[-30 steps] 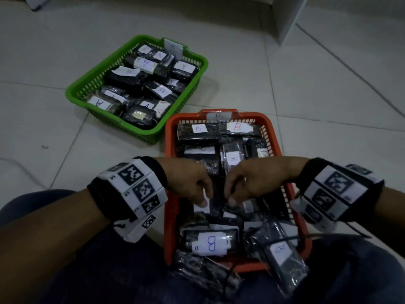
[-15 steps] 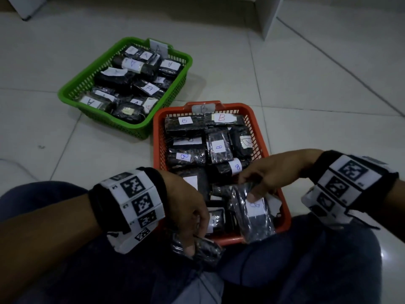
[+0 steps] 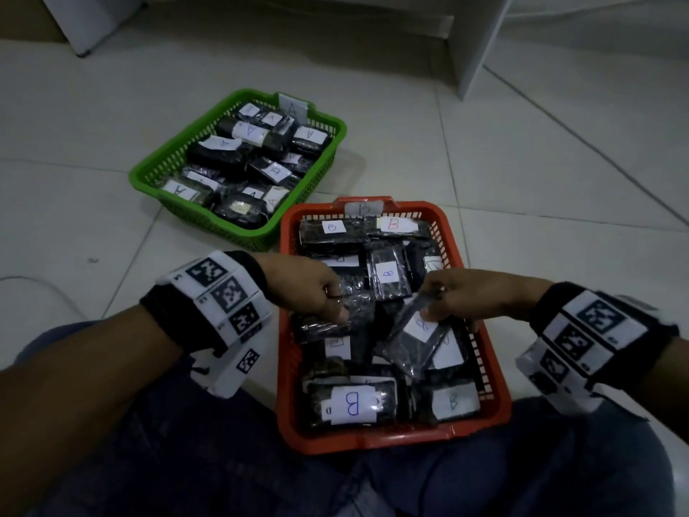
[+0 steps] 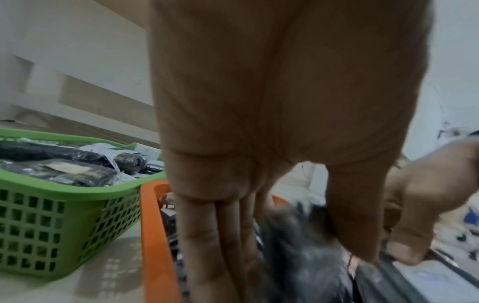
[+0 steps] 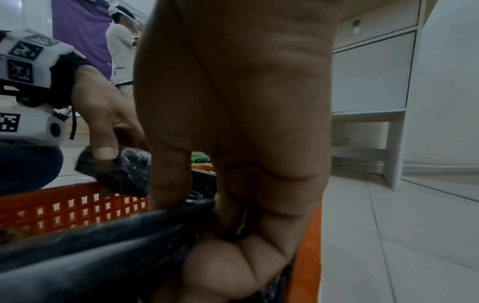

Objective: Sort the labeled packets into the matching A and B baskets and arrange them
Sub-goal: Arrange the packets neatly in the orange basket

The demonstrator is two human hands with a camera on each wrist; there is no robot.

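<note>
An orange basket [image 3: 496,371] tagged B sits on the floor between my knees, full of dark packets with white B labels. My left hand [image 3: 320,292] hovers over its left side and grips a dark packet [image 3: 328,322], seen also as packet [image 4: 298,256] and packet [image 5: 116,174]. My right hand [image 3: 458,296] pinches the top edge of a tilted clear packet with a white label [image 3: 414,337] over the basket's middle; in the right wrist view the packet [image 5: 103,246] lies under my curled fingers. Farther back stands a green basket [image 3: 149,173] tagged A, filled with A-labelled packets.
White tiled floor surrounds both baskets. A white cabinet leg [image 3: 481,42] stands at the far right and another white unit [image 3: 85,24] at the far left. My legs in dark trousers [image 3: 186,442] flank the orange basket. A person [image 5: 122,45] stands in the background.
My left hand came up from the lap with a dark packet and now holds it over the orange basket's left side. The right hand carried its labelled packet toward the basket's middle.
</note>
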